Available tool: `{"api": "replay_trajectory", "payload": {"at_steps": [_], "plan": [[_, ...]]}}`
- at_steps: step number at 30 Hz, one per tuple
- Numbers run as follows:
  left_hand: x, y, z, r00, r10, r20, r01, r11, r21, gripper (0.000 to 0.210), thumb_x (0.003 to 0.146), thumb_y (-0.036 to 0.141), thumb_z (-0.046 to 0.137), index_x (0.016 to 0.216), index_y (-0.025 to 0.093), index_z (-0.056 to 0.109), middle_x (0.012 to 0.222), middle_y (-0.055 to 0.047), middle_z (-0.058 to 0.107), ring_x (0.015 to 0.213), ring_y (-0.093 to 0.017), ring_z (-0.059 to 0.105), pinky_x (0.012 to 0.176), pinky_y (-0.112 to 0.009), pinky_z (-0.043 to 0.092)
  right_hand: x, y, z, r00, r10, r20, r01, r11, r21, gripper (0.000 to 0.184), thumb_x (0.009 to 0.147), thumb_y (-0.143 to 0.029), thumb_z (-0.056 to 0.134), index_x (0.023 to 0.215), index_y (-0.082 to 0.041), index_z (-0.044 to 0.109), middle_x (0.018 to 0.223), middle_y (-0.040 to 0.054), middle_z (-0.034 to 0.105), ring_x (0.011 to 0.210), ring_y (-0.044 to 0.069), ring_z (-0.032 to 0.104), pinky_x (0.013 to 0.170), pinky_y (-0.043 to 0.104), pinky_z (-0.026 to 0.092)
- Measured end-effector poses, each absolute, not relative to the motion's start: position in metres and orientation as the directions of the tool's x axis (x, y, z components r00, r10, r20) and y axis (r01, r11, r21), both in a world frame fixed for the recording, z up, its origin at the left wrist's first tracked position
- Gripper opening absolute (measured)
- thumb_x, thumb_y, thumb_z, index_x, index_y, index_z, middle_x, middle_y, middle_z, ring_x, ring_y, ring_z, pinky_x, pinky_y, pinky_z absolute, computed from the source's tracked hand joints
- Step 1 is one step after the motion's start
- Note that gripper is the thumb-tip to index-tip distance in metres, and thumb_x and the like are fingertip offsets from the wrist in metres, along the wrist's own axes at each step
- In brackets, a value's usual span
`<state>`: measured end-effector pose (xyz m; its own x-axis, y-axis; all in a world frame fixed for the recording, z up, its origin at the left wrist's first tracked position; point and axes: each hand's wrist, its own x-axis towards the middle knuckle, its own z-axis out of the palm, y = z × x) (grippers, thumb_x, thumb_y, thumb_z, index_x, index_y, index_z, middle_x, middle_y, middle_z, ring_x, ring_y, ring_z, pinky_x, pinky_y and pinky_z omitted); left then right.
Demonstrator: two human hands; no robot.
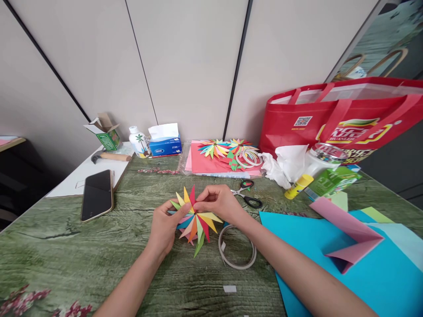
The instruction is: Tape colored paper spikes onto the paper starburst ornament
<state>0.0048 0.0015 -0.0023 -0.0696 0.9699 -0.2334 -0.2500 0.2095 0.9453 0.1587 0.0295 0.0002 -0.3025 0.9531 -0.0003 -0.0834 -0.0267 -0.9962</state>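
Note:
A many-pointed paper star (197, 222), folded in several colours, is held up between both hands above the table. My left hand (168, 222) pinches its left side, thumb on the front. At the upper right of the star's centre, my right hand (216, 201) grips a point with thumb and fingertips. A roll of tape (237, 267) lies flat on the table below my right wrist. Behind that wrist are scissors (247, 193) with black handles, their blades partly hidden by the hand. A small white strip (230, 289) lies nearer the front.
Blue paper sheets (304, 246) with a folded pink sheet (355, 240) cover the right side. A yellow glue stick (299, 186), crumpled tissues (280, 165) and a red bag (297, 119) stand behind. Finished stars (214, 149) lie at the back, a phone (97, 195) and hammer (110, 156) left.

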Motion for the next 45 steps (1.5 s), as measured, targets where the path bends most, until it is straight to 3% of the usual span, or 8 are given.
{"api": "replay_trajectory", "payload": {"at_steps": [11,16,22,27,32,38,45], "plan": [[0.007,0.002,-0.006,-0.118,0.967,-0.227,-0.280,0.187,0.942,0.025,0.051,0.027,0.079,0.066,0.014,0.063,0.057,0.001,0.066,0.044,-0.008,0.054,0.044,-0.018,0.045,0.157,0.030,0.000,-0.278,0.961,-0.003,-0.034,-0.014,-0.999,0.034,0.048,-0.038,0.078,0.059,-0.015,0.056,0.058,0.0004,0.064,0.057,0.017,0.064,0.057,0.030,0.051],[0.007,0.002,-0.007,-0.106,0.969,-0.223,-0.265,0.189,0.946,0.026,0.051,0.025,0.079,0.068,0.014,0.064,0.058,0.001,0.065,0.044,-0.008,0.054,0.044,-0.018,0.045,0.157,0.031,-0.002,-0.299,0.953,-0.041,-0.045,-0.057,-0.997,0.044,0.047,-0.034,0.079,0.080,-0.015,0.057,0.060,-0.0013,0.065,0.055,0.015,0.063,0.057,0.028,0.050],[0.006,0.001,-0.005,-0.115,0.970,-0.213,-0.223,0.184,0.957,0.024,0.050,0.024,0.079,0.067,0.013,0.065,0.055,0.004,0.062,0.043,-0.006,0.052,0.044,-0.017,0.045,0.159,0.031,-0.001,-0.407,0.912,-0.043,0.033,-0.032,-0.999,0.034,0.053,-0.041,0.074,0.064,-0.015,0.056,0.059,-0.0013,0.061,0.055,0.013,0.058,0.056,0.025,0.046],[0.009,-0.001,-0.004,-0.132,0.973,-0.192,-0.193,0.164,0.967,0.022,0.051,0.024,0.079,0.066,0.014,0.065,0.056,0.004,0.062,0.045,-0.007,0.052,0.045,-0.017,0.045,0.160,0.031,0.002,-0.453,0.891,-0.020,0.027,-0.009,-1.000,0.033,0.053,-0.039,0.075,0.065,-0.014,0.056,0.062,-0.0029,0.058,0.055,0.009,0.053,0.058,0.023,0.044],[0.011,-0.002,-0.005,-0.110,0.976,-0.186,-0.184,0.164,0.969,0.020,0.052,0.025,0.078,0.063,0.015,0.065,0.056,0.004,0.063,0.045,-0.007,0.052,0.045,-0.016,0.043,0.162,0.030,0.001,-0.440,0.895,-0.079,0.127,-0.025,-0.992,0.027,0.055,-0.032,0.074,0.062,-0.014,0.055,0.056,-0.0041,0.055,0.050,0.007,0.047,0.048,0.019,0.036],[0.010,-0.002,-0.004,-0.041,0.970,-0.239,-0.208,0.225,0.952,0.022,0.052,0.026,0.079,0.065,0.014,0.065,0.057,0.003,0.064,0.046,-0.008,0.054,0.045,-0.018,0.044,0.162,0.025,0.008,-0.400,0.907,-0.130,0.202,-0.051,-0.978,0.019,0.057,-0.019,0.070,0.065,-0.015,0.053,0.055,-0.0042,0.056,0.048,0.008,0.048,0.046,0.019,0.036],[0.012,-0.003,0.000,0.002,0.959,-0.285,-0.224,0.278,0.934,0.028,0.050,0.027,0.080,0.072,0.016,0.067,0.050,0.005,0.060,0.039,-0.006,0.049,0.040,-0.015,0.039,0.172,0.028,0.018,-0.485,0.853,-0.192,0.174,-0.121,-0.977,0.023,0.058,-0.019,0.070,0.074,-0.016,0.053,0.054,-0.0059,0.056,0.045,0.007,0.048,0.042,0.017,0.032]]}}
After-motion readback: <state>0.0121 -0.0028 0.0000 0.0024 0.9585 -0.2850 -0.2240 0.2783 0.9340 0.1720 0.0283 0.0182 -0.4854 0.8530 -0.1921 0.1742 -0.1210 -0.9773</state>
